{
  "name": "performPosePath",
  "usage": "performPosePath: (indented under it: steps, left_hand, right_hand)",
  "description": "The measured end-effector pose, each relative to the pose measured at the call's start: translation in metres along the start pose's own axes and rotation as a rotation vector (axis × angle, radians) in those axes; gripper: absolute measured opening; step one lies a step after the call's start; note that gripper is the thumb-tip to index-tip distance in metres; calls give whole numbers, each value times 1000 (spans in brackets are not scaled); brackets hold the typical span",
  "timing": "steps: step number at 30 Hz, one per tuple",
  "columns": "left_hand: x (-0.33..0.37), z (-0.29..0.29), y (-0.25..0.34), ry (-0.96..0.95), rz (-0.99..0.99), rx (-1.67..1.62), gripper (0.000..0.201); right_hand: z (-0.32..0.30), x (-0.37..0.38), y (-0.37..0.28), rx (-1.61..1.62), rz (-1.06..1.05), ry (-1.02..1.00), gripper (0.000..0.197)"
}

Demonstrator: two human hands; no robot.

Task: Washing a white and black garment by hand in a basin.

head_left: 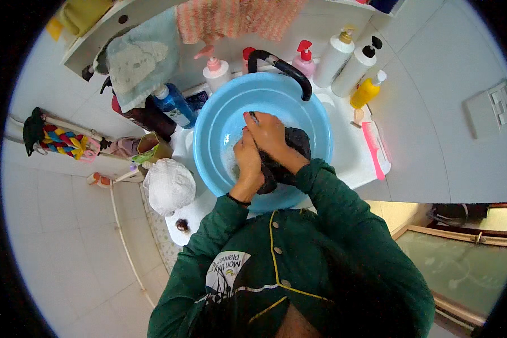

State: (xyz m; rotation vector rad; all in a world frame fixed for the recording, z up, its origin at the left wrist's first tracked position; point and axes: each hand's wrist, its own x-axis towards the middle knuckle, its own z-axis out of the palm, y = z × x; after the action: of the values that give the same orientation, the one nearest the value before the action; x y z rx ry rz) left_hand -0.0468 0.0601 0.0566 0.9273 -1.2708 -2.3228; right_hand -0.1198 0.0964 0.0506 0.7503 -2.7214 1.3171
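A dark, wet piece of cloth [297, 143] is bunched up inside a light blue basin [207, 152] that stands on the white sink. My left hand [247, 159] is closed on part of the cloth, its fingers pointing away from me. Beside and partly over it, my right hand [267, 135] is closed too, gripping the cloth close to the left fingertips. Both hands are together over the basin's middle, and suds show around them. The kind of garment cannot be made out. A black curved faucet [287, 69] reaches over the basin's far rim.
Pump bottles stand behind and right of the basin, among them a white bottle [333, 61] and a yellow bottle [367, 91]. A pink comb [373, 149] lies at right. On the left are a blue bottle [174, 106] and a white bundled cloth [170, 186]. Towels [141, 62] hang above.
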Motion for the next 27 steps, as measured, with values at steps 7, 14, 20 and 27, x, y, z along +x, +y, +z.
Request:
performPosePath:
  steps: [7,14,20,27]
  left_hand:
    - [6,-25,37,-84,-186,-202,39]
    - [10,-21,46,-171,-102,-513,35]
    - [7,-63,35,33,761,981,46]
    - [35,-67,66,-474,0,605,29]
  right_hand:
    - [-13,18,10,-86,-31,87,41]
    - [-7,-58,-5,525,109,-199,53]
    - [-35,-50,11,1253,847,-236,53]
    - [-48,-35,9,1388,620,-413,41]
